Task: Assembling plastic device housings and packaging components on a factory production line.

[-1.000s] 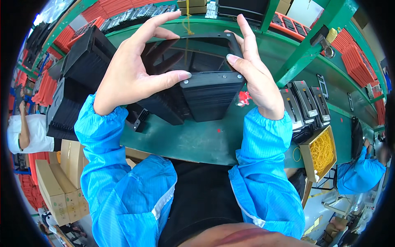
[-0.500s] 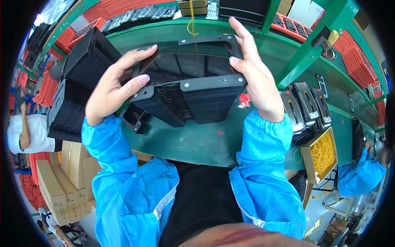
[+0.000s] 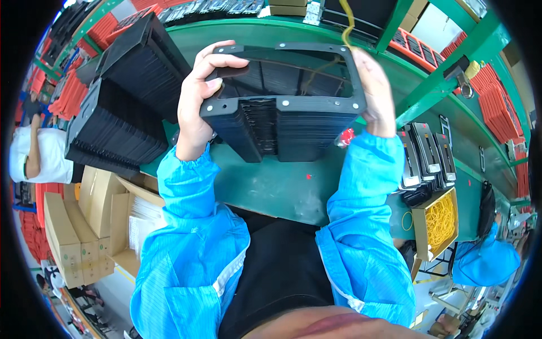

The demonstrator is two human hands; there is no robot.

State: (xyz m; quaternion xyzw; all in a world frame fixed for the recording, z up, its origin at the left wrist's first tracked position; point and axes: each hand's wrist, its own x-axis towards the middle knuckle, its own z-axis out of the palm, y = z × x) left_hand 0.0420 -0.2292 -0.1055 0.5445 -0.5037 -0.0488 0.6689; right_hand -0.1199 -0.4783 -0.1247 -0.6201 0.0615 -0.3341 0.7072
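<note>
A tall stack of black frames (image 3: pixel 316 127) stands on the green bench in front of me, with a glossy dark panel (image 3: pixel 282 76) lying inside its top rim. My left hand (image 3: pixel 200 93) is closed around the left end of the stack, thumb and fingers curled over the rim. Against the right end lies my right hand (image 3: pixel 377 93); motion smears its fingers, and the stack partly hides them. A yellow cord (image 3: pixel 348 22) hangs down by the top right corner, close to the right hand's fingertips.
More black frame stacks (image 3: pixel 116 130) stand at the left. On the right of the green bench (image 3: pixel 271 189) are dark devices (image 3: pixel 423 150) and a cardboard box of yellow cords (image 3: pixel 440 220). A green post (image 3: pixel 446 73) rises at the right. Other people work at both sides.
The stack appears further right in view. My left hand has curled its fingers over the left rim; the right hand has shifted along the right end, its thumb no longer showing on top.
</note>
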